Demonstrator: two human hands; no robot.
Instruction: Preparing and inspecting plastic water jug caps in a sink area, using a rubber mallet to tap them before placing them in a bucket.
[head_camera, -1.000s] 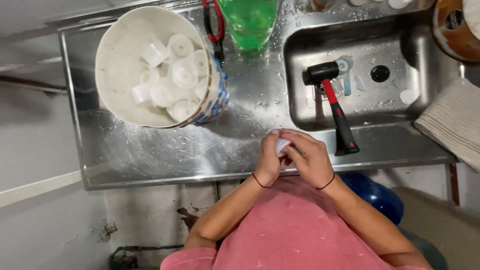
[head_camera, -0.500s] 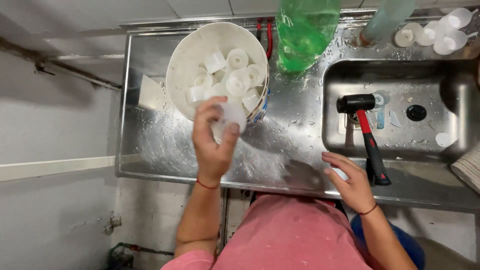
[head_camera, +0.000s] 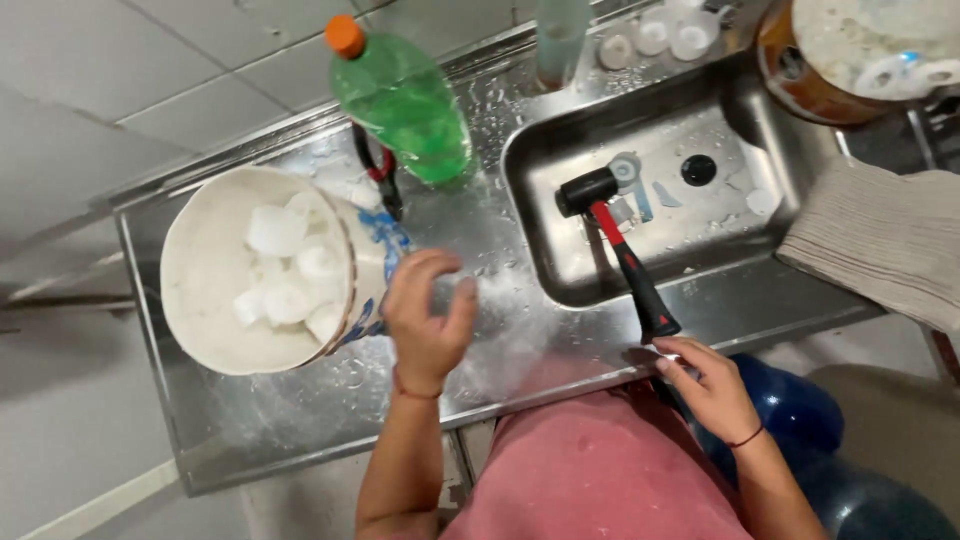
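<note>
My left hand (head_camera: 425, 320) hovers with fingers spread and nothing in it, just right of a white bucket (head_camera: 205, 270) that holds several white plastic pieces (head_camera: 285, 265). My right hand (head_camera: 710, 385) rests at the front edge of the steel counter (head_camera: 520, 340), fingertips touching the end of the handle of a black-headed, red-and-black mallet (head_camera: 620, 250). The mallet lies across the front rim of the sink (head_camera: 690, 230), its head inside the basin.
A green bottle (head_camera: 405, 100) with an orange cap stands behind the bucket, red-handled pliers (head_camera: 378, 175) beside it. White caps (head_camera: 660, 35) sit behind the sink. An orange-rimmed tub (head_camera: 850, 50) and a folded cloth (head_camera: 880, 235) are at right. A blue container (head_camera: 830, 450) stands below.
My left hand has pulled back from over the bucket, open. My right hand has moved to the mallet's handle end. The view has shifted and tilted.
</note>
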